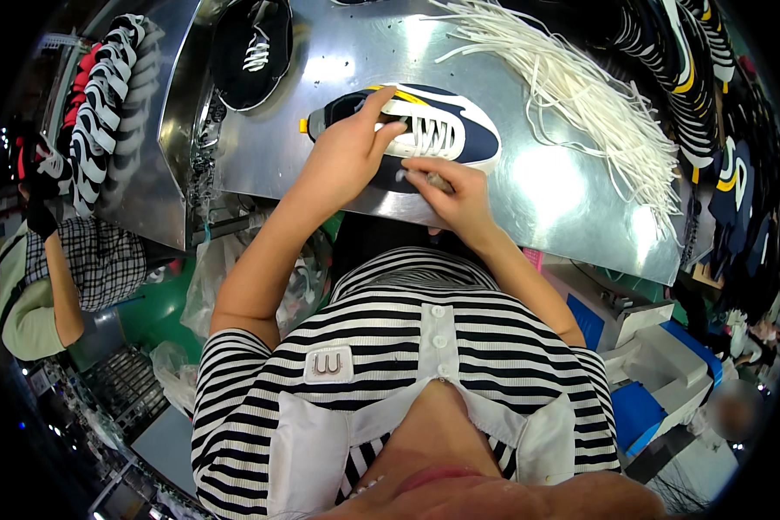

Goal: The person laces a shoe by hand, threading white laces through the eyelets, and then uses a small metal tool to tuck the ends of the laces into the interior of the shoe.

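Observation:
A navy, white and yellow shoe upper (pixel 478 130) lies on its side on the metal table in front of me, toe toward the right. White lace (pixel 435 134) crosses its eyelet part in several rows. My left hand (pixel 348 149) grips the upper near the collar, the index finger reaching over the top and the thumb at the tongue. My right hand (pixel 459 195) is closed just below the lacing, near the upper's lower edge. Between its fingers shows a short beige, rod-like tool handle (pixel 439 182); its tip is too small to make out.
A large bundle of white laces (pixel 572 95) spreads over the table at the right. A black laced shoe (pixel 251 56) lies at the upper left. Stacked uppers (pixel 667 69) line the far right. Beyond the left rim, a row of shoes (pixel 104 113) stands near another person's arm (pixel 61 286).

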`<action>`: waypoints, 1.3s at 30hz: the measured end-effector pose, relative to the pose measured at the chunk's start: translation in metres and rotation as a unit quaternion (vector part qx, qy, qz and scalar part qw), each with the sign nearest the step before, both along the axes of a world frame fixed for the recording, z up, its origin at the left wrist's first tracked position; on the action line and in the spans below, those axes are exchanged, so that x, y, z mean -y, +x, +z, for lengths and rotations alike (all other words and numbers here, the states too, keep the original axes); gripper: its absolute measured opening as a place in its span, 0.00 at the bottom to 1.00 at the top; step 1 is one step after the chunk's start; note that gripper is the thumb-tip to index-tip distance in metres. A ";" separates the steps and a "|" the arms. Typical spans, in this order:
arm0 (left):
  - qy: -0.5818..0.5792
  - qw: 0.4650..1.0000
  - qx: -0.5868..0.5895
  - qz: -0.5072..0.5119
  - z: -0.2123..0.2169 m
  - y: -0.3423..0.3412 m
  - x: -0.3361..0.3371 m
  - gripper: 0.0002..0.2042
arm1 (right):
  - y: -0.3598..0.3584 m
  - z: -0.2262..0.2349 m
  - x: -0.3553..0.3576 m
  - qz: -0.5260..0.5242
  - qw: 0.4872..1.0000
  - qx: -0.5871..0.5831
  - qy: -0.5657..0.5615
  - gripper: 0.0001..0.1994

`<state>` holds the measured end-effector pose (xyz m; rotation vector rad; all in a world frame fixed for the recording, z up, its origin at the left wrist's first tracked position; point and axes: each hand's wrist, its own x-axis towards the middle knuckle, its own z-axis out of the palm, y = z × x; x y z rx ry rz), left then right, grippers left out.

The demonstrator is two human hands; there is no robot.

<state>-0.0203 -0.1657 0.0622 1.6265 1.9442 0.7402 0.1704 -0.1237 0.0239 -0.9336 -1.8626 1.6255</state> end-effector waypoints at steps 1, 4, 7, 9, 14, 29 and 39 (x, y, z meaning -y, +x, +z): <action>0.018 1.000 0.016 0.010 0.007 0.001 0.017 0.21 | 0.005 0.001 0.005 0.021 0.999 -0.019 0.025 0.07; 0.086 0.996 -0.035 -0.016 0.004 0.006 0.038 0.17 | 0.025 -0.002 0.010 0.007 0.999 0.001 -0.041 0.08; 0.093 0.992 -0.077 -0.032 -0.006 0.016 0.037 0.12 | 0.025 -0.008 0.003 -0.062 0.993 0.043 -0.086 0.09; 0.068 0.995 -0.068 -0.035 -0.002 0.022 0.028 0.09 | 0.016 -0.014 0.001 -0.072 0.990 0.049 -0.107 0.09; 0.062 0.996 -0.048 -0.044 -0.003 0.020 0.030 0.09 | 0.003 -0.015 0.005 -0.070 0.982 0.032 -0.174 0.08; 0.090 0.991 -0.099 0.002 -0.015 0.027 0.028 0.12 | 0.002 0.004 0.004 -0.095 0.988 -0.054 -0.106 0.10; 0.089 0.993 -0.076 -0.005 -0.013 0.026 0.025 0.11 | 0.017 -0.006 0.007 -0.011 0.997 0.000 -0.073 0.08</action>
